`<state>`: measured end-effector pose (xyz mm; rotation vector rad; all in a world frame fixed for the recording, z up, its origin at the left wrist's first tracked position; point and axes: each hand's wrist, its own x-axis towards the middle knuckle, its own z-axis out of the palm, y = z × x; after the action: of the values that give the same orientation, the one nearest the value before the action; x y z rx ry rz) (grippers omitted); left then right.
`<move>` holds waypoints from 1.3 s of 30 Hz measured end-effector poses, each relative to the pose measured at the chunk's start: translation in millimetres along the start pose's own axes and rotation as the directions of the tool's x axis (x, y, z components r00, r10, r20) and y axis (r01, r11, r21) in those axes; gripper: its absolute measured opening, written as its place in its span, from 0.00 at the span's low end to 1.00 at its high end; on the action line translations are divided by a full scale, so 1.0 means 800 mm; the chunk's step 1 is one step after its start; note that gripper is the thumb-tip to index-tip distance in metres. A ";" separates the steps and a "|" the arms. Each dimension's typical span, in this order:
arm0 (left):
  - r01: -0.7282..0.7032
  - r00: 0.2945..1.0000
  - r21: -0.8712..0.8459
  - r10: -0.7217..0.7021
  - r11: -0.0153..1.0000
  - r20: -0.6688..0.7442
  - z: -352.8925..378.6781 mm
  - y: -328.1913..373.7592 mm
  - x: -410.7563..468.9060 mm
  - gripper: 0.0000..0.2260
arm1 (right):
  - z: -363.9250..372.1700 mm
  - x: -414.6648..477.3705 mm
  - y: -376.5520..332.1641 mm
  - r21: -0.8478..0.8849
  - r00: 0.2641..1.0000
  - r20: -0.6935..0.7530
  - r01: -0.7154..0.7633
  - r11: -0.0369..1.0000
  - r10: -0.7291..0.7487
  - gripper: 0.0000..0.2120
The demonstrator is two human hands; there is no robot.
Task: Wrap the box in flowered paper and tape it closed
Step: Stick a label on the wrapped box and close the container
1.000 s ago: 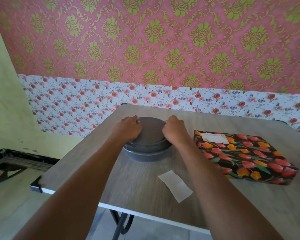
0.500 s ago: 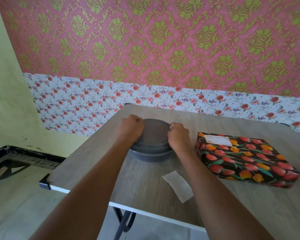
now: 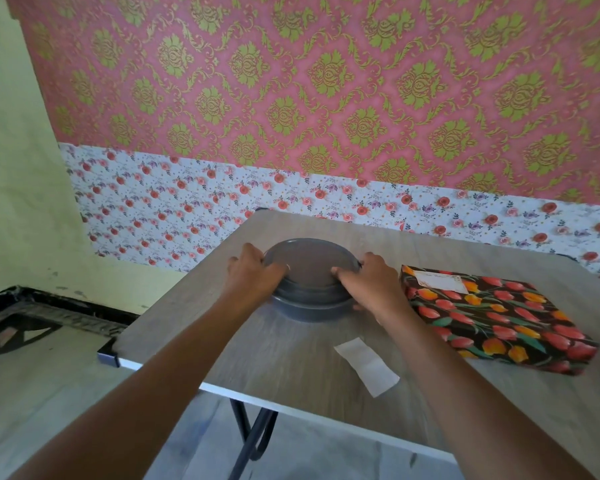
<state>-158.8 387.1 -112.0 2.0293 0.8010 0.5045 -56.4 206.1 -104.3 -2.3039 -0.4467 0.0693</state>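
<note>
A flat box wrapped in dark paper with red and orange tulips [image 3: 496, 317] lies on the right of the wooden table [image 3: 284, 362], a small white label on its far end. A round grey tin with a lid [image 3: 310, 278] stands at the table's middle. My left hand [image 3: 253, 273] grips the lid's left rim, thumb on top. My right hand [image 3: 369, 280] grips the right rim, thumb on the lid. Both hands are away from the wrapped box.
A small white slip of paper [image 3: 366, 365] lies near the table's front edge. The table stands against a wall with pink and flowered wallpaper [image 3: 326, 98]. Its left edge and corner [image 3: 108, 355] drop to a grey floor; black folding legs [image 3: 253, 441] show below.
Both hands have stayed on the tin's lid, their fingers shifting a little round the rim. The view has tilted up slightly. The wrapped box and slip have not moved.
</note>
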 end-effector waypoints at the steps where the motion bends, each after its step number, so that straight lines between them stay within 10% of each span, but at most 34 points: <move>1: 0.010 1.000 -0.056 -0.010 0.998 0.008 -0.003 -0.004 0.005 0.22 | 0.004 0.002 -0.001 0.025 1.000 -0.007 -0.011 1.000 0.011 0.22; 8: -0.240 0.970 0.024 0.239 0.970 0.040 -0.002 -0.006 0.065 0.34 | 0.031 0.067 -0.033 0.203 0.997 -0.037 0.067 0.977 -0.061 0.20; 26: -0.403 0.915 0.344 0.359 0.848 0.186 0.053 -0.008 0.276 0.32 | 0.077 0.270 -0.053 -0.250 0.945 0.264 0.263 0.932 -0.196 0.24; 39: -0.436 0.896 0.116 0.443 0.893 -0.043 0.055 0.081 0.134 0.12 | -0.008 0.151 -0.062 0.141 0.961 -0.186 0.233 0.962 -0.205 0.03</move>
<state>-33.5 410.2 -75.7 2.3103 0.4034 0.8042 43.6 274.4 -54.3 -2.0677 -0.5834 -0.1936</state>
